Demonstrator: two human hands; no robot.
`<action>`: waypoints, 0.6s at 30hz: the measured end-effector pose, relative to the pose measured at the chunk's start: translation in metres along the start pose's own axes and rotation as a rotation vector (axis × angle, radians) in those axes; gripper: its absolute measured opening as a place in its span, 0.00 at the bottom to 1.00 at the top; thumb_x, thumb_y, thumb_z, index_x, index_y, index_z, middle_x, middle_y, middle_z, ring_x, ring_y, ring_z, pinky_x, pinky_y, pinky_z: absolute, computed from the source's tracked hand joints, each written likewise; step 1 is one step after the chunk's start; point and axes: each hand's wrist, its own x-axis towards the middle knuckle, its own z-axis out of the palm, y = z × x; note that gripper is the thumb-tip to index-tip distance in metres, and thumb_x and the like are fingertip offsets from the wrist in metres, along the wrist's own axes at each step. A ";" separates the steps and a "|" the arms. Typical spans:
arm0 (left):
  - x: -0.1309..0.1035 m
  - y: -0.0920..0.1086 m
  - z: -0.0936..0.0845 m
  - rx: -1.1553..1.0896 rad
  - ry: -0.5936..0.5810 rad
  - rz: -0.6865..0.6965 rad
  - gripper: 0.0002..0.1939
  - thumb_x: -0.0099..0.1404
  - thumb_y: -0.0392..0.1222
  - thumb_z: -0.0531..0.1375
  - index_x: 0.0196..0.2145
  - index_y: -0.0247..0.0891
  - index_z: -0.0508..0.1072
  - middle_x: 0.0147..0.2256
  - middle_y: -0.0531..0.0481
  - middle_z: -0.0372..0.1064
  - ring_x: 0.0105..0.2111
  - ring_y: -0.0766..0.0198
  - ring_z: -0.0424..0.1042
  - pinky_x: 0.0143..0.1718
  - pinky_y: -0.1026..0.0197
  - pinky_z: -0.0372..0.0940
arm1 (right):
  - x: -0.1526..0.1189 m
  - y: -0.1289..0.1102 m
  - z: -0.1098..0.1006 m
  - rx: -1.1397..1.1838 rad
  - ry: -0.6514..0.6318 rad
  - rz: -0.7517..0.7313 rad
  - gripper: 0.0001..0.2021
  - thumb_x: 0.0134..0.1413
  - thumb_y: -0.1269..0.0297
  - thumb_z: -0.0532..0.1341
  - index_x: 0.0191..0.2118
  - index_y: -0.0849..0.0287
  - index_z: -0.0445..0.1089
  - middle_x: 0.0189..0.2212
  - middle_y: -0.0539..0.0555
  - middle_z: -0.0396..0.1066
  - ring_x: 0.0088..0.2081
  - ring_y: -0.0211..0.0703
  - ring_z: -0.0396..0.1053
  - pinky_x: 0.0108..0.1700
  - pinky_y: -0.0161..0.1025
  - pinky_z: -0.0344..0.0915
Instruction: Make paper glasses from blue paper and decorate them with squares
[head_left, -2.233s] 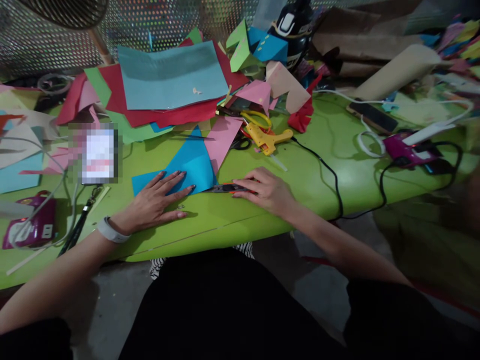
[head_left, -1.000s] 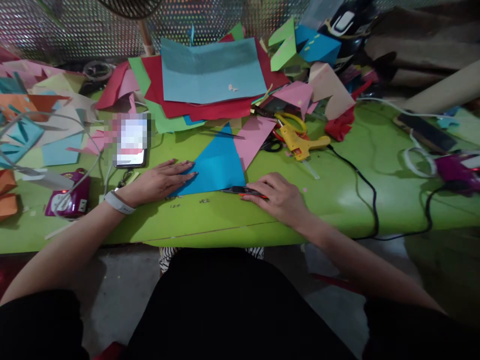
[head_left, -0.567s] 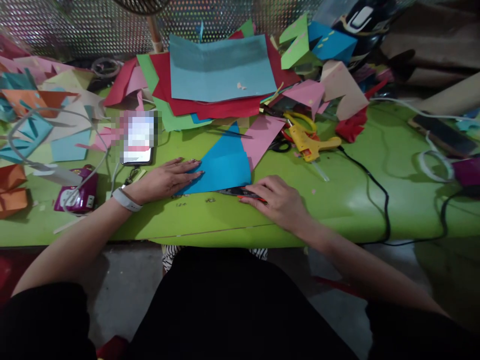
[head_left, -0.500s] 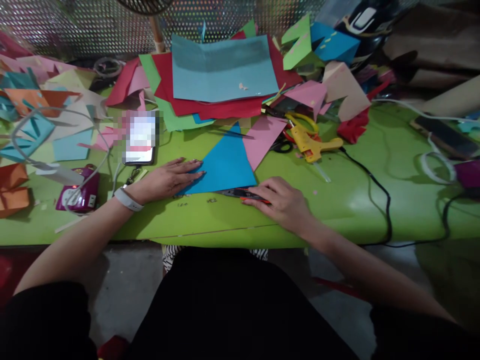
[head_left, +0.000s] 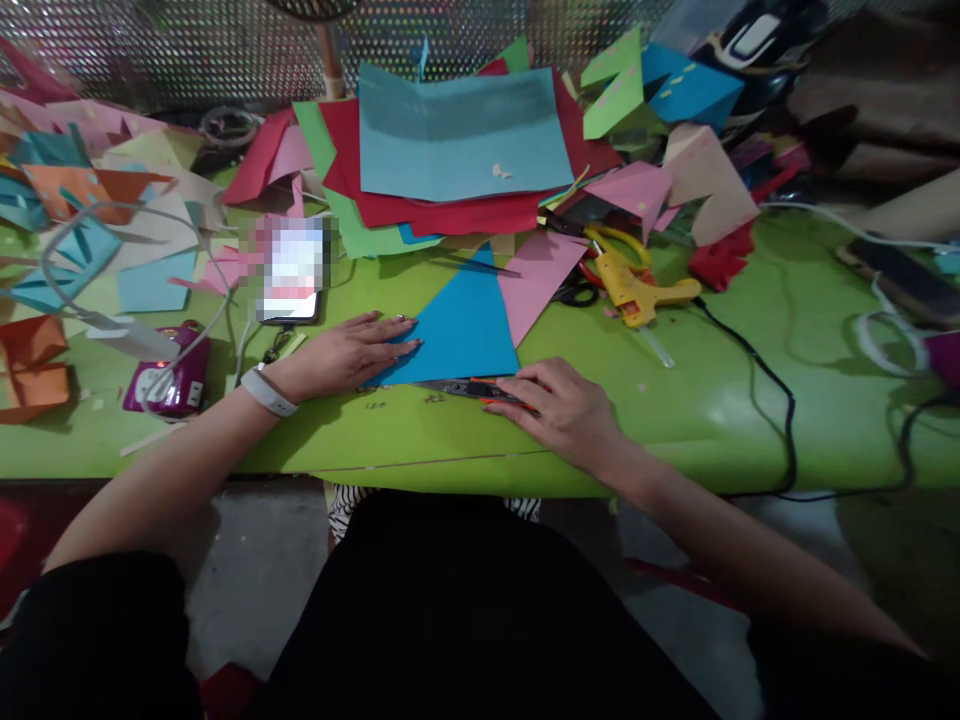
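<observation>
A folded blue sheet of paper (head_left: 471,325), roughly triangular, lies on the green table in front of me. My left hand (head_left: 365,350) rests flat on its left part with the fingers stretched out. Gripped in my right hand (head_left: 562,405) is a black and orange utility knife (head_left: 469,388). Its blade points left along the paper's near edge, and the tip seems to be at or under the fold; exactly where, I cannot tell. A pink sheet (head_left: 540,278) lies partly behind the blue one.
Beyond the blue paper are a stack of coloured sheets (head_left: 465,140), a yellow glue gun (head_left: 637,285) with a black cord, and scissors (head_left: 577,292). To the left sit a phone (head_left: 292,275), a purple power socket (head_left: 176,375) with a white cable, and cut paper pieces (head_left: 154,283).
The utility knife has slid a little to the left along the paper's near edge with my right hand. My left hand stays on the paper. The whole view has shifted slightly.
</observation>
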 end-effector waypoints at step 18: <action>-0.018 0.004 -0.019 -0.069 0.009 -0.067 0.22 0.74 0.36 0.50 0.62 0.41 0.69 0.65 0.47 0.61 0.66 0.58 0.60 0.69 0.49 0.57 | 0.014 -0.017 0.004 -0.009 -0.051 0.030 0.13 0.67 0.54 0.60 0.41 0.58 0.76 0.33 0.56 0.73 0.37 0.45 0.69 0.32 0.40 0.63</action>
